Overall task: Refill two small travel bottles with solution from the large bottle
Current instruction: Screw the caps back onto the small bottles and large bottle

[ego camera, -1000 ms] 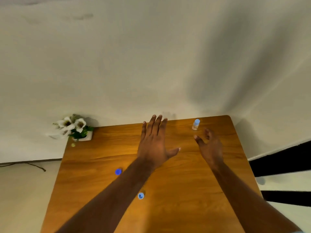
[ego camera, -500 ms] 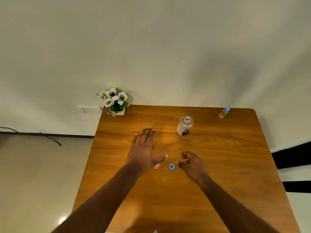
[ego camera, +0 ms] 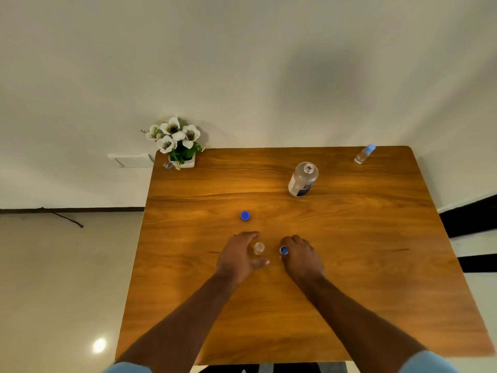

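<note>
A small clear travel bottle [ego camera: 259, 248] stands uncapped on the wooden table [ego camera: 349, 265]. My left hand [ego camera: 239, 255] cups around it, fingers behind and thumb in front, with gaps showing on both sides. My right hand [ego camera: 302, 255] is curled, its fingertips pinching a small blue cap [ego camera: 283, 250] that rests on the table just right of that bottle. The large bottle [ego camera: 303, 179] stands uncapped further back. Its bigger blue cap [ego camera: 245, 215] lies alone beyond my left hand. A second travel bottle [ego camera: 364, 154] with a light blue cap stands at the far right corner.
A white pot of white flowers [ego camera: 178, 144] stands at the table's far left corner against the wall. The floor lies to the left of the table, with a cable [ego camera: 67, 219] along the skirting. Dark furniture [ego camera: 470, 216] stands to the right.
The view has tipped down and steadied. Both hands drew back toward me and lowered: the left now cups the open small bottle, and the right has closed on the small blue cap.
</note>
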Demonstrator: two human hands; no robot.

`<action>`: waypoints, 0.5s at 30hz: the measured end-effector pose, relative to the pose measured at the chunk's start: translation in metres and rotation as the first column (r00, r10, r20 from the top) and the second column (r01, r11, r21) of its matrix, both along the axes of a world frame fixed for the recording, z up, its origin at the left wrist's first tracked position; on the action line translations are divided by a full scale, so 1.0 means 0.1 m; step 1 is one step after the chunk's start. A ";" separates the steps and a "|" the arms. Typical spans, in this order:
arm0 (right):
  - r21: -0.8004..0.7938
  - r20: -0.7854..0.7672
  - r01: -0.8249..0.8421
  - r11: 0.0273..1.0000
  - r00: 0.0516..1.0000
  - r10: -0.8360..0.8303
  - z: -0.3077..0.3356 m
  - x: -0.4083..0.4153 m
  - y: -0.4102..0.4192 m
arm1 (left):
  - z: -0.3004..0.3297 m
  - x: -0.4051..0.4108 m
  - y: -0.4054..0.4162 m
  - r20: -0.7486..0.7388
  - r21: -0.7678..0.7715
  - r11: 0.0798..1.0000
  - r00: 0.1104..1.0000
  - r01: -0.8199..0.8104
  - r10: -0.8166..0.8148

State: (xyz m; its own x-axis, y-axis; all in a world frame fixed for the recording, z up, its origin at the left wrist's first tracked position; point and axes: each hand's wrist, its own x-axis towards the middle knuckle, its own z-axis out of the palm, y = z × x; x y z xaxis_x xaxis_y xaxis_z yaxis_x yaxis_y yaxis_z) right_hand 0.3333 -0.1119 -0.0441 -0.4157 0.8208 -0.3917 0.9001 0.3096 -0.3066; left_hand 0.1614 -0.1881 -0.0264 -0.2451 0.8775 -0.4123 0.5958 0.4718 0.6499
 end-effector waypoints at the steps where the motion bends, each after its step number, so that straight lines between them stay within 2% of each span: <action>1: 0.006 -0.002 0.005 1.000 1.000 -0.005 -0.01 0.00 -0.01 | -0.05 0.00 0.00 0.026 -0.002 0.999 0.999 -0.035 0.035; 6: -0.010 -0.134 0.108 0.994 0.985 -0.108 0.08 0.07 -0.05 | -0.19 0.02 0.04 0.064 0.020 0.993 0.991 -0.118 0.116; 9: -0.082 -0.261 0.159 0.984 0.949 -0.175 0.27 0.14 -0.06 | -0.14 0.01 0.05 0.182 0.043 0.980 0.966 -0.193 0.182; 12: -0.140 -0.366 0.148 0.979 0.911 -0.190 0.52 0.20 -0.06 | 0.03 0.03 0.11 0.355 0.088 0.952 0.903 -0.292 0.244; 15: -0.150 -0.479 0.165 0.975 0.850 -0.218 0.93 0.25 -0.02 | 0.35 0.04 0.21 0.459 0.202 0.914 0.859 -0.352 0.229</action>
